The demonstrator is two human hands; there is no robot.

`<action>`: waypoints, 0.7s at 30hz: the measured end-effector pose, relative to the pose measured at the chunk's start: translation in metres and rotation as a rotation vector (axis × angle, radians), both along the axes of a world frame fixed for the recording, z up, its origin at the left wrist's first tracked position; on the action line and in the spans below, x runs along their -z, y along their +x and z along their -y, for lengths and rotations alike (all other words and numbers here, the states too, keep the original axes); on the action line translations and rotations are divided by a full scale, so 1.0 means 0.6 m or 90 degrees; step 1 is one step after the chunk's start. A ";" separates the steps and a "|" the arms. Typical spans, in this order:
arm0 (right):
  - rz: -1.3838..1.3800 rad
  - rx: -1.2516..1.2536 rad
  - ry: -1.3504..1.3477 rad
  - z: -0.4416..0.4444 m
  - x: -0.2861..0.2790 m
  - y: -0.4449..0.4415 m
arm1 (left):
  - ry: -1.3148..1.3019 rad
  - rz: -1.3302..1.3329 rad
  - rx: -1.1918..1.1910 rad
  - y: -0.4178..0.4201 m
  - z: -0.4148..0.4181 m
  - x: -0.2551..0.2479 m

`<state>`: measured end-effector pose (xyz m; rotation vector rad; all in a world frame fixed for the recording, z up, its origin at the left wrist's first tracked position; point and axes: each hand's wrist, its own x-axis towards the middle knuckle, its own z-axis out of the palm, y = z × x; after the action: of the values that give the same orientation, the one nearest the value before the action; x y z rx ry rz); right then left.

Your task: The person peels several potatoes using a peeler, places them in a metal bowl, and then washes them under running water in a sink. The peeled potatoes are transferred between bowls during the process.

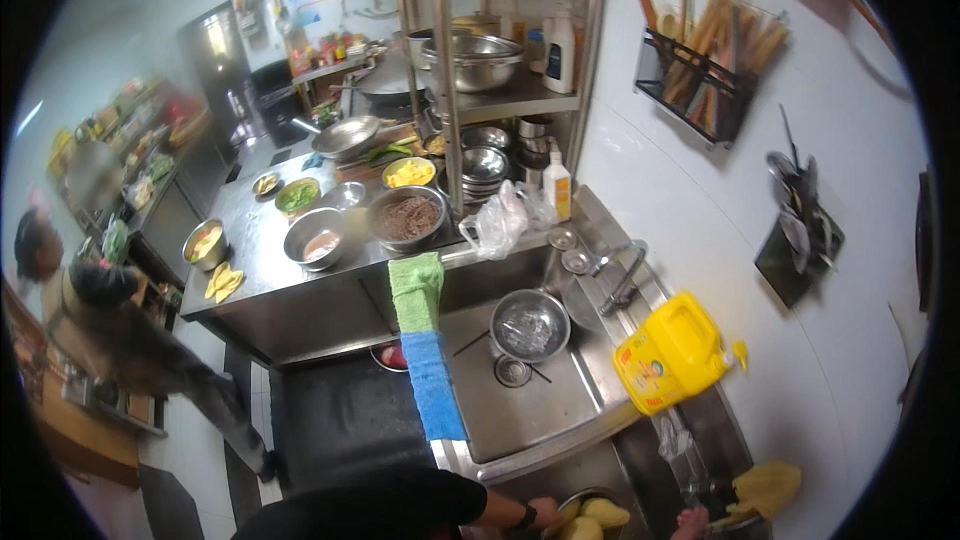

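Note:
My left hand (547, 512), with a black band at the wrist, is at the left side of a metal bowl (576, 496) at the bottom edge. Several yellow pieces that look like peeled potatoes (604, 512) fill this bowl. Whether the fingers grip the rim or a piece is too small to tell. To the right, my right hand (691, 522) is partly cut off by the lower edge, its fingers curled and their contents unclear. Close beside it lies a crumpled yellow cloth or glove (766, 490).
A yellow jug (670, 353) stands by the faucet (624, 286). The sink (517, 420) holds a steel bowl (530, 325); green and blue towels (431, 382) drape its left edge. Food bowls cover the steel counter (247, 240). Another person (127, 330) stands at left.

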<state>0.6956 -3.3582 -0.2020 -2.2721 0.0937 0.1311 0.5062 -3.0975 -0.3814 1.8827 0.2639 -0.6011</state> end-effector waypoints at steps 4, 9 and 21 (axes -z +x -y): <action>0.053 -0.012 -0.090 -0.011 -0.047 0.002 | 0.120 0.044 0.154 0.043 0.011 0.002; 0.060 -0.041 -0.138 -0.061 -0.057 0.029 | 0.112 0.000 0.162 0.078 -0.007 -0.023; 0.085 -0.074 -0.114 -0.051 -0.102 0.003 | 0.192 -0.020 0.264 0.096 -0.003 -0.026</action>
<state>0.6972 -3.3274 -0.1409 -2.4586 -0.1008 0.0329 0.5635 -3.0956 -0.3657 2.2424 -0.0239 -0.9104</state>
